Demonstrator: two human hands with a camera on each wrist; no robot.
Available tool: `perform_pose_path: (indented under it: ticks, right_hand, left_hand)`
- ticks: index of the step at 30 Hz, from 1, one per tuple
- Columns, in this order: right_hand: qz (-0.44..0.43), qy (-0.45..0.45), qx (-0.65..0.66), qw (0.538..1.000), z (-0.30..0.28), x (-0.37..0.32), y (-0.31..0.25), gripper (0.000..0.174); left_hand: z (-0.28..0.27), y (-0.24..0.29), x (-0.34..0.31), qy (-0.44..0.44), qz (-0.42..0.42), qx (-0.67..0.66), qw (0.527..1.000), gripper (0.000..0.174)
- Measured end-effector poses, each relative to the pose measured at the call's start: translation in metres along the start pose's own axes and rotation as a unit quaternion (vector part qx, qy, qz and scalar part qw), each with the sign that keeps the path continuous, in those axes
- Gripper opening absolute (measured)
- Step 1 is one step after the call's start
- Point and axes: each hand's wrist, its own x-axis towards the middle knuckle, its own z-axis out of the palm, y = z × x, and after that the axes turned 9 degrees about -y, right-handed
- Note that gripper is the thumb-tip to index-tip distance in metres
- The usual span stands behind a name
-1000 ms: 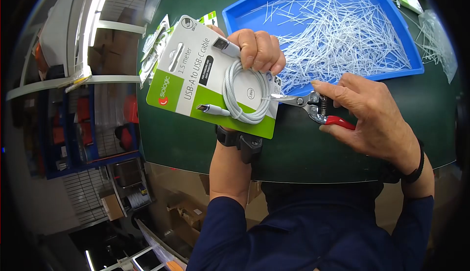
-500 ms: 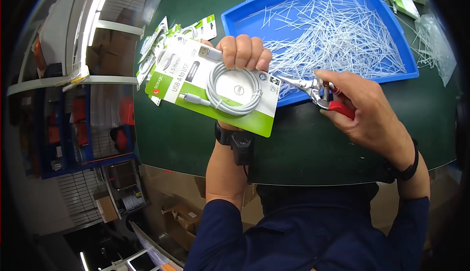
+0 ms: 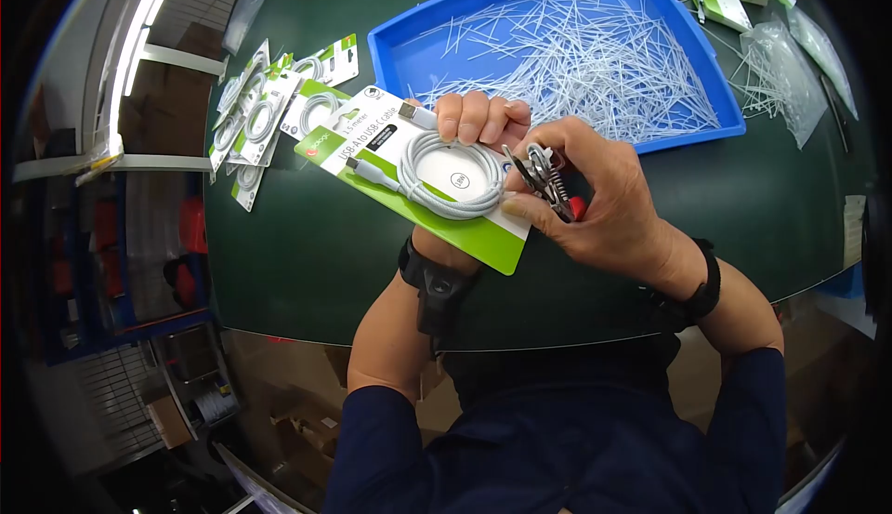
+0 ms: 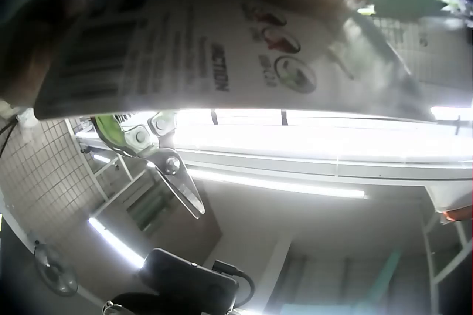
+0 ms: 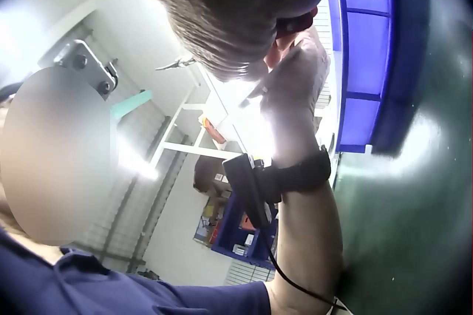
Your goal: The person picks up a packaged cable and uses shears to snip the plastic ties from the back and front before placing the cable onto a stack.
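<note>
Green & white card [image 3: 469, 228] w/ cable [image 3: 448, 204] looks light, thin & bendy. L hand [image 3: 478, 119] pinches its top edge, fingers over the cable. R hand [image 3: 604, 207] grips snips [image 3: 539, 175] just beside L fingers. Prob. best held by the edge, not the soft cable.

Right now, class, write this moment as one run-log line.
left grip: holds cable pack | right grip: holds cutters at pack's edge | behind: blue tray of white strips

Left hand [image 3: 478, 121], right hand [image 3: 602, 205], both curled
</note>
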Motion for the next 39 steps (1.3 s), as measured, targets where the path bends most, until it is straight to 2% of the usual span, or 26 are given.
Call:
perform_pose_path:
  ticks: [8,11,15,17,21,22,25,27,28,30,34,37,39]
  right_hand:
    - [-0.026,0.054,-0.048,0.997,0.01,-0.003,-0.002,0.035]
    - [-0.065,0.055,-0.093,0.992,0.009,-0.006,0.001,0.033]
    - [-0.123,0.051,-0.091,0.987,0.01,-0.007,0.007,0.032]
    - [-0.12,0.071,-0.082,0.987,0.014,-0.008,0.009,0.033]
    - [-0.173,0.063,-0.076,0.98,0.017,-0.008,0.012,0.038]
    - [-0.173,0.037,-0.074,0.982,0.014,-0.009,0.011,0.036]
    - [-0.075,-0.001,0.009,0.997,0.009,-0.014,0.005,0.031]
    - [-0.027,0.016,0.074,0.997,0.009,-0.015,0.005,0.03]
    - [0.002,0.024,0.094,0.995,0.009,-0.015,0.0,0.03]
    - [0.045,0.016,0.127,0.991,0.008,-0.016,0.001,0.032]
    - [0.154,-0.019,0.156,0.975,0.005,-0.01,-0.014,0.035]
    - [0.2,-0.03,0.139,0.969,0.003,-0.007,-0.019,0.035]
    - [0.203,-0.008,0.136,0.97,0.004,-0.005,-0.023,0.034]
  left_hand:
    - [-0.012,-0.005,-0.001,-0.03,0.018,-0.061,0.997,0.046]
    - [-0.011,-0.005,0.002,-0.078,0.017,-0.025,0.997,0.043]
    - [0.002,-0.006,0.003,-0.095,0.017,0.056,0.994,0.039]
    - [0.004,-0.005,0.003,-0.112,0.016,0.087,0.99,0.045]
    - [0.0,0.001,0.012,-0.188,-0.003,0.111,0.976,0.05]
    - [0.0,0.003,0.014,-0.208,-0.007,0.126,0.97,0.05]
    - [0.008,0.012,0.019,-0.259,-0.007,0.198,0.945,0.053]
    - [0.016,0.017,0.023,-0.292,-0.007,0.238,0.926,0.053]
    - [0.023,0.019,0.018,-0.257,-0.027,0.249,0.933,0.054]
    - [0.021,0.018,0.018,-0.261,-0.004,0.28,0.924,0.056]
    - [0.032,0.008,0.013,-0.26,0.078,0.336,0.902,0.059]
    - [0.036,0.006,0.01,-0.244,0.109,0.381,0.885,0.056]
    - [0.034,0.003,0.011,-0.231,0.111,0.376,0.891,0.055]
